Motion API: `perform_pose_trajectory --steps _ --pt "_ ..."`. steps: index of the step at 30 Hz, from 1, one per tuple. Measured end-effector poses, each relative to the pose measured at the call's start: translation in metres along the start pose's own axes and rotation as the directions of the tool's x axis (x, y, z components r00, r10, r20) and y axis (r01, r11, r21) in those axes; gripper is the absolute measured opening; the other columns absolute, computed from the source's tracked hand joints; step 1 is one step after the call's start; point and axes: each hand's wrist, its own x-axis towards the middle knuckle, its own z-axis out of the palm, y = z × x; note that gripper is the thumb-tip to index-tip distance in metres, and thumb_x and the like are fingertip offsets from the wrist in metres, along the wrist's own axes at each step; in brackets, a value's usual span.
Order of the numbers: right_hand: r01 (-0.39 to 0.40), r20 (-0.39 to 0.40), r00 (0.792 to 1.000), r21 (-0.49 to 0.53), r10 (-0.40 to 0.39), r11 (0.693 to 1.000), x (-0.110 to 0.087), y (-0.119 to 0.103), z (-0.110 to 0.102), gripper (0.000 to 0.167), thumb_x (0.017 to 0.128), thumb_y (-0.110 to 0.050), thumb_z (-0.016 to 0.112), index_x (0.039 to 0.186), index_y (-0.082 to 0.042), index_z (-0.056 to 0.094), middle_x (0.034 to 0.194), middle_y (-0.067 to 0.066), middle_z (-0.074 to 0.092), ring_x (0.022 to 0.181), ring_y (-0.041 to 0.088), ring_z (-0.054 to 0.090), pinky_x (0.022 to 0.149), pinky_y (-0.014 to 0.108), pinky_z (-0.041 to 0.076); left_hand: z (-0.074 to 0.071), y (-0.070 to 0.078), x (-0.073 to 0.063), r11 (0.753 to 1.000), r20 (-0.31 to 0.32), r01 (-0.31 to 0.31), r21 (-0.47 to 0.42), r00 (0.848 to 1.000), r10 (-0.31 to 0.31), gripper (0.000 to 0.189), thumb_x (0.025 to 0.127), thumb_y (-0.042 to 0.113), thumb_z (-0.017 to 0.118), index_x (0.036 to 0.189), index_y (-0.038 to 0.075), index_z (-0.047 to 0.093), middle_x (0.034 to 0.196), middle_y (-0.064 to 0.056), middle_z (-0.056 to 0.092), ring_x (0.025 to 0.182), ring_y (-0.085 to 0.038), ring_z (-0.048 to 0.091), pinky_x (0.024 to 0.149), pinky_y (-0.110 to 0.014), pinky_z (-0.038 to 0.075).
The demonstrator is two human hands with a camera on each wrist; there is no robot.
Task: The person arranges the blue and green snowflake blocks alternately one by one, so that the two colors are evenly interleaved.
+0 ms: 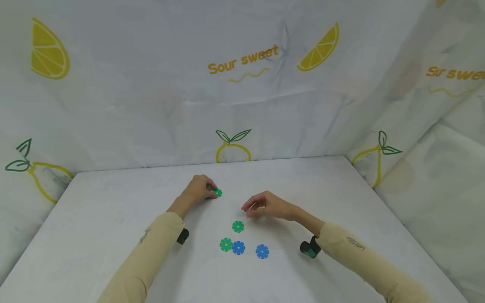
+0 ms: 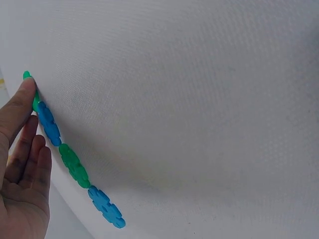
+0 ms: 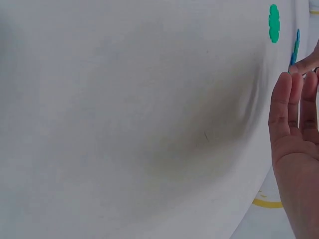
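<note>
Left hand (image 1: 199,188) first: I see it pinching one end of a short chain of discs (image 2: 70,160), toward the back of the white table (image 1: 341,193). From the left wrist camera I count four flat discs in that row, set edge to edge and alternating in colour. An end green disc (image 2: 27,74) sits partly under the thumb, then comes a blue disc (image 2: 49,123), another green disc (image 2: 74,166) and a last blue disc (image 2: 104,206). Each has notches round its rim, so it looks like a small flower, and from this slant they appear thin. My head camera shows only a green edge past the fingertips and a bit of blue below the hand; the rest is hidden. The thumb presses the green end, while the other fingers lie just beside the chain, loosely bent.

I find the right hand (image 1: 271,205) relaxed, fingers slightly bent and apart from the thumb, holding nothing. It hovers over the table with its shadow below. On my side of it lie four loose discs: a single green one (image 1: 238,226), a green one (image 1: 226,244) and a blue one (image 1: 238,247) edge to edge, and a blue one (image 1: 262,251) off to the right.
</note>
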Motion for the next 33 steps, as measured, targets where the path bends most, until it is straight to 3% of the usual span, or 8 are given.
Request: perform_pose_trajectory --steps 16,24,33 --pt "0.035 0.066 0.997 0.032 -0.037 0.999 -0.046 0.004 0.009 0.023 0.09 -0.006 0.066 0.111 0.002 0.068 0.109 0.016 0.067 0.09 0.021 0.061 0.081 0.024 0.052 0.0 0.001 0.0 1.0 0.003 0.012 -0.008 1.0 -0.012 0.025 0.077 0.016 0.081 0.1 0.007 0.074 0.09 -0.004 0.061 0.088 -0.019 0.051 0.079 -0.034 0.047" --pt "0.036 0.107 0.993 0.089 -0.045 0.995 -0.059 0.004 0.017 0.024 0.088 -0.003 0.066 0.11 0.005 0.066 0.108 0.02 0.066 0.087 0.013 0.06 0.081 0.025 0.053 0.0 -0.002 0.002 1.0 0.009 0.009 -0.009 1.0 -0.008 0.024 0.078 0.015 0.08 0.1 0.006 0.074 0.093 -0.004 0.064 0.088 -0.019 0.053 0.081 -0.035 0.048" --pt "0.1 0.138 0.986 -0.014 -0.097 0.995 -0.066 0.009 0.023 0.023 0.085 -0.004 0.07 0.107 0.0 0.068 0.103 0.014 0.068 0.082 0.007 0.058 0.076 0.025 0.055 0.001 -0.001 0.002 1.0 0.004 0.002 0.008 1.0 -0.002 0.024 0.078 0.014 0.08 0.1 0.005 0.074 0.094 -0.006 0.065 0.088 -0.02 0.054 0.081 -0.035 0.047"
